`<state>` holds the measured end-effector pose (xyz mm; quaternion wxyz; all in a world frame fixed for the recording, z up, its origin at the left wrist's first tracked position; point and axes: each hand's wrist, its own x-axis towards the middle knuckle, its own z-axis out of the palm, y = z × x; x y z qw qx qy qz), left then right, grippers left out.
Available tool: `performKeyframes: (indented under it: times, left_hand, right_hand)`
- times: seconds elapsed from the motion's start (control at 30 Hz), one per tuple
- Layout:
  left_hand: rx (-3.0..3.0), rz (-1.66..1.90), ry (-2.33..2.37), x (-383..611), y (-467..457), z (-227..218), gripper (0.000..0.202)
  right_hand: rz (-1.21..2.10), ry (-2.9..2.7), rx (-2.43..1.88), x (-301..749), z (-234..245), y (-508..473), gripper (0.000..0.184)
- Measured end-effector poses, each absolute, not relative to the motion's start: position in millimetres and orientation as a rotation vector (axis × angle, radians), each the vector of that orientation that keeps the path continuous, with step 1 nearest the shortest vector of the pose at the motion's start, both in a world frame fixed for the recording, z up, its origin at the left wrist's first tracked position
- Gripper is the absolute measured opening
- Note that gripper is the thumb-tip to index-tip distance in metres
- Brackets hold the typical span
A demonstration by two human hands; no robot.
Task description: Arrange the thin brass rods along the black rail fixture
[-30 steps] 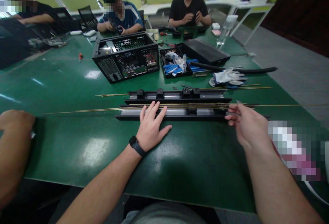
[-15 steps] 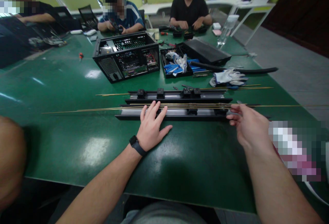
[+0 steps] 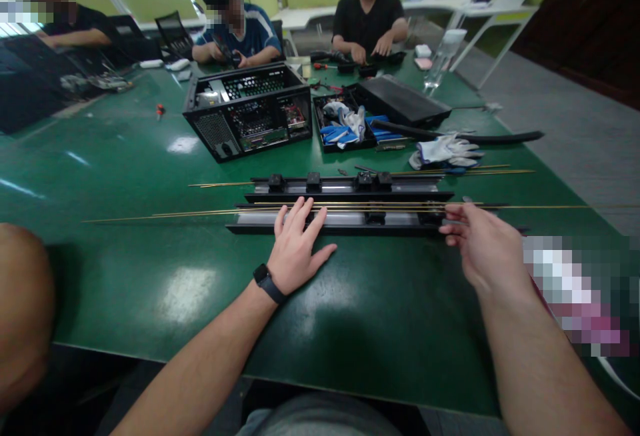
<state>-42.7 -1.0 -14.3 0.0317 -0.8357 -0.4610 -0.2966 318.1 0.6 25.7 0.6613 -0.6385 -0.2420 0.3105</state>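
Observation:
Across the near black channel rail (image 3: 345, 229) run several long thin brass-coloured rods (image 3: 210, 212), which stick out past both of its ends. My left hand (image 3: 299, 243), a dark watch on its wrist, lies over the rail's left half with fingers spread. At the right end, my right hand (image 3: 483, 239) has thumb and fingers pinched around one of the rods; the exact grip is partly hidden. Small black blocks (image 3: 375, 215) sit inside this rail. Just behind lies a second black rail (image 3: 335, 196) with several black blocks and more thin rods beside it.
An open black computer case (image 3: 250, 113) stands behind the rails. Right of it are a tray (image 3: 345, 146) with gloves, white work gloves (image 3: 445, 153), a black strip (image 3: 500, 136) and a clear bottle (image 3: 443, 56). Co-workers sit across the green table (image 3: 150, 289); a person's arm is at left.
Both my hands stay nearly where they were on the rail and rods. The view has shifted very slightly. Across the table, a co-worker's hands have moved a little.

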Motion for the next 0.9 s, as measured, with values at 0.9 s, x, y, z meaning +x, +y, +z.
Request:
performKeyframes:
  times: [0.9]
  left_hand:
    - [-2.611, -0.885, -1.489, -42.3, -0.5, -14.2, 0.075]
  right_hand:
    - [0.721, -0.551, -1.449, 316.8, 25.1, -1.3, 0.035]
